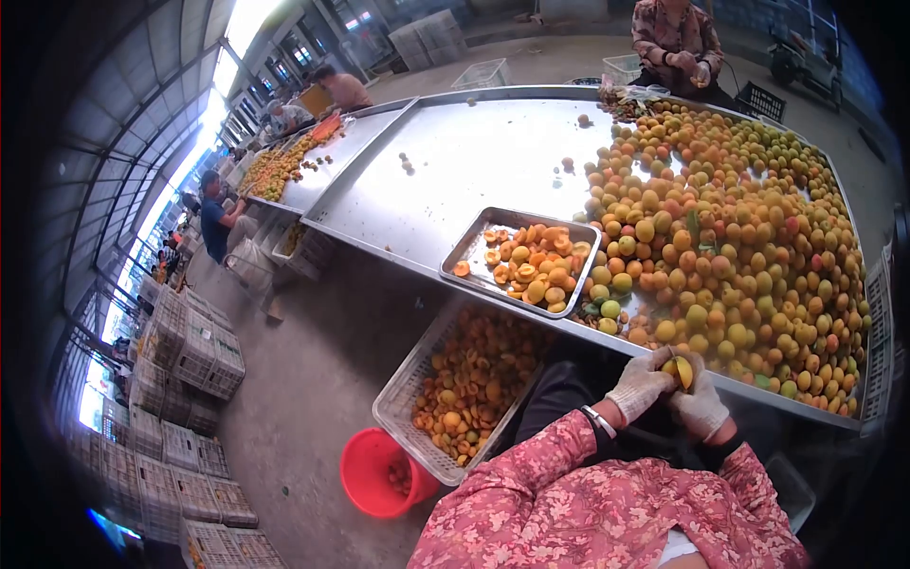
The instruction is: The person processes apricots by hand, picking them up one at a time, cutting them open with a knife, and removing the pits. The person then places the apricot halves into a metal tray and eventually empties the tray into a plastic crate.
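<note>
My left hand (641, 387) and my right hand (701, 406), both in whitish work gloves, meet at the near edge of the metal table. Between their fingers is a yellow-orange apricot (679, 373); whether a tool is in the fingers too is hidden. Just beyond my hands spreads a large heap of whole apricots (730, 256), orange with some green ones. To the left of the heap, a metal tray (453, 254) on the table holds apricot halves (542, 266).
Below the table edge stands a plastic crate (391, 396) of apricot halves, beside a red bucket (355, 474) with a few pits or pieces inside. Across the table sits a person (675, 47). Stacked crates (204, 346) line the left side, and other people work farther back.
</note>
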Action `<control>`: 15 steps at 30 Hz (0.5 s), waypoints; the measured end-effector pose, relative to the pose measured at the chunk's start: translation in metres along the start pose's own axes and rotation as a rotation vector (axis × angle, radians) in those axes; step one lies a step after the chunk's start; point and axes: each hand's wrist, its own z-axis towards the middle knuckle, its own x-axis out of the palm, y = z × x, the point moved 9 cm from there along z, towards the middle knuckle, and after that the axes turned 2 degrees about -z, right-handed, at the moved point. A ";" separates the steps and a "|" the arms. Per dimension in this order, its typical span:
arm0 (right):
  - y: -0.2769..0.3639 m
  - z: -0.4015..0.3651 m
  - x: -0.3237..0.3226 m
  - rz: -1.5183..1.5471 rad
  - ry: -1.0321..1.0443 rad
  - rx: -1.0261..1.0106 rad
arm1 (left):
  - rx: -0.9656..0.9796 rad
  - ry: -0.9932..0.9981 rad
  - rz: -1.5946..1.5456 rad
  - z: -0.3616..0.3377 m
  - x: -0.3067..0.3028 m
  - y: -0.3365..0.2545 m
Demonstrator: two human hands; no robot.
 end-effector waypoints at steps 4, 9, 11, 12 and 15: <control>0.006 -0.001 0.000 0.007 0.021 0.047 | 0.041 0.003 -0.046 -0.001 0.001 -0.002; 0.005 0.000 0.001 0.014 0.020 0.153 | 0.034 -0.025 0.007 0.004 -0.002 0.000; -0.001 0.007 0.000 -0.003 -0.004 0.106 | 0.056 -0.052 0.088 0.008 -0.003 0.000; -0.002 0.010 -0.002 -0.059 -0.030 0.040 | 0.100 -0.078 0.139 0.010 -0.004 -0.004; 0.003 0.011 -0.008 -0.228 -0.075 -0.062 | 0.173 -0.125 0.224 0.010 -0.006 -0.009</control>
